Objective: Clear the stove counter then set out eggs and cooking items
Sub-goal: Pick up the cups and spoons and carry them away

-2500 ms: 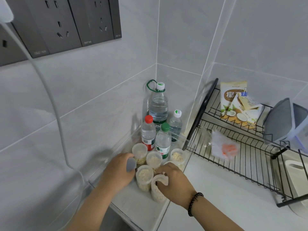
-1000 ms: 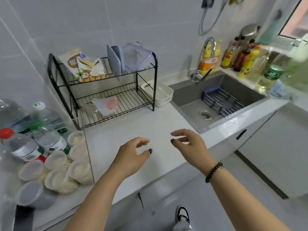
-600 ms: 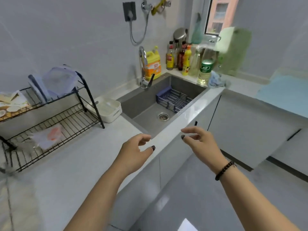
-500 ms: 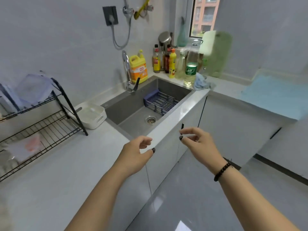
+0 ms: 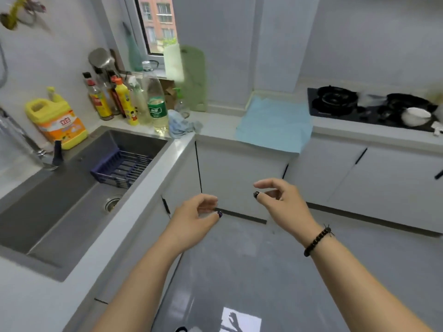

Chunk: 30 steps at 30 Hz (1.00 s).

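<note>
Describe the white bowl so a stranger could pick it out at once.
Find the black gas stove set in the counter at far right. Near the stove's right end sits a small round white bowl. It is the only pale, rounded dish among the dark burners.

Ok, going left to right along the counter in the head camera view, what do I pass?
yellow detergent jug → sink → clear bottle with green label → crumpled blue rag → light blue cloth → stove → white bowl

left hand point(image 5: 191, 220) raised, fingers loosely curled, empty | right hand point(image 5: 285, 204) same
</note>
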{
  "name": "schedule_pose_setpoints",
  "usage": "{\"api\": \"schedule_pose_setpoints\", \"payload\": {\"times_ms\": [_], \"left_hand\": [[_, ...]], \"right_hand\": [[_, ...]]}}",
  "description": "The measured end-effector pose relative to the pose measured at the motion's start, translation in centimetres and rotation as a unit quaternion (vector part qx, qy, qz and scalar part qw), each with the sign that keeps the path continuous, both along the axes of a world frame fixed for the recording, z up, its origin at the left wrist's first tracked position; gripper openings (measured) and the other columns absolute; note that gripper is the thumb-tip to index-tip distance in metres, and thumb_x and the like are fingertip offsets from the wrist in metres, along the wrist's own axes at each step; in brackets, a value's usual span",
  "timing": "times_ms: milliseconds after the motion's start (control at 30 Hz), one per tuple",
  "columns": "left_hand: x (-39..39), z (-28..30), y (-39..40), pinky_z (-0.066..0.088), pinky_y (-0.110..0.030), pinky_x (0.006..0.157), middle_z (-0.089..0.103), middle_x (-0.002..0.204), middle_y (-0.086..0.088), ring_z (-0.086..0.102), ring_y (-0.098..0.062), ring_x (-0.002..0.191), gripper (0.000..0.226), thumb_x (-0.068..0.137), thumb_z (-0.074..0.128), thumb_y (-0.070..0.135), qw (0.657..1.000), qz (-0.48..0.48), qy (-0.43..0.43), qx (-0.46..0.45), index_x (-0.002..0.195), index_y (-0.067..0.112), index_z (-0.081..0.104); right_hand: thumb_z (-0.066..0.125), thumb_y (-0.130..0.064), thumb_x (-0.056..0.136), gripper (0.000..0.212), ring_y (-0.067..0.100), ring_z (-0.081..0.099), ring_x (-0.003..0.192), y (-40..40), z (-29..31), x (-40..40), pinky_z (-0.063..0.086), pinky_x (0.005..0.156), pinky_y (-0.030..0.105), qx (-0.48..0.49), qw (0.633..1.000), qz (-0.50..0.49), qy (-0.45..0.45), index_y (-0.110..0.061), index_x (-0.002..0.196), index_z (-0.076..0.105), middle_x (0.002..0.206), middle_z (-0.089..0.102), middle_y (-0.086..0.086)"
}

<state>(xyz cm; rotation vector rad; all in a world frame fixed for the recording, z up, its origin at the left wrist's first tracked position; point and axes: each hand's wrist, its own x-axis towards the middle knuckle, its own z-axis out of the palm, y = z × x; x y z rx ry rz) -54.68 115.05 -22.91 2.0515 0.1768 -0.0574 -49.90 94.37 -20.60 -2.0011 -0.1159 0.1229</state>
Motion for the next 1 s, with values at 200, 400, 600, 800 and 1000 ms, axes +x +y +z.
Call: {"api": "schedule_pose_setpoints", "payload": {"times_ms": [200,400,600,800,1000], "left_hand": [[9.3,-0.5,-5.4,0.043,-0.001,0.077,0.067,0.104,0.012,0.059,0.005,0.097,0.024,0.088,0.067,0.012,0.995,-0.098,0.001,-0.017,0.108,0.023,0.063],[20.4,-1.6,-9.8,0.045,-0.012,0.090,0.066,0.106,0.016,0.060,0.003,0.103,0.026,0.088,0.069,0.021,0.983,-0.178,0.013,-0.032,0.112,0.027,0.061],[31.9,-1.8,-14.6,0.047,-0.018,0.093,0.067,0.105,0.013,0.062,0.001,0.101,0.026,0.087,0.068,0.015,0.973,-0.231,0.019,-0.022,0.110,0.025,0.063],[40.6,-1.5,-21.2,0.048,-0.014,0.087,0.069,0.103,0.012,0.063,0.001,0.097,0.029,0.084,0.064,0.008,0.952,-0.305,0.018,-0.015,0.109,0.024,0.065],[46.0,-1.4,-29.8,0.046,-0.008,0.084,0.069,0.103,0.014,0.063,0.006,0.094,0.027,0.087,0.065,0.009,0.930,-0.365,0.024,-0.024,0.108,0.026,0.065]], "right_hand": [[0.064,-0.017,0.088,0.016,0.007,0.060,0.097,-5.8,-1.8,4.7,0.043,0.069,0.012,0.011,0.995,-0.096,0.025,-0.025,0.102,0.068,0.109,0.064,-0.008],[0.064,-0.014,0.088,0.017,0.006,0.058,0.084,-9.8,-2.7,12.9,0.040,0.064,0.014,0.033,0.982,-0.184,0.031,-0.026,0.100,0.068,0.102,0.064,-0.010],[0.064,-0.009,0.086,0.020,0.005,0.053,0.069,-12.6,-3.3,21.9,0.039,0.050,0.006,0.056,0.968,-0.241,0.042,-0.024,0.099,0.068,0.097,0.064,-0.002],[0.064,-0.009,0.086,0.019,0.002,0.050,0.065,-18.1,-3.6,27.6,0.037,0.050,0.005,0.078,0.939,-0.333,0.039,-0.021,0.100,0.068,0.082,0.059,-0.006],[0.065,-0.012,0.087,0.018,0.000,0.051,0.068,-25.8,-4.3,29.3,0.038,0.056,0.007,0.074,0.912,-0.398,0.060,-0.024,0.099,0.069,0.088,0.058,-0.011]]}}
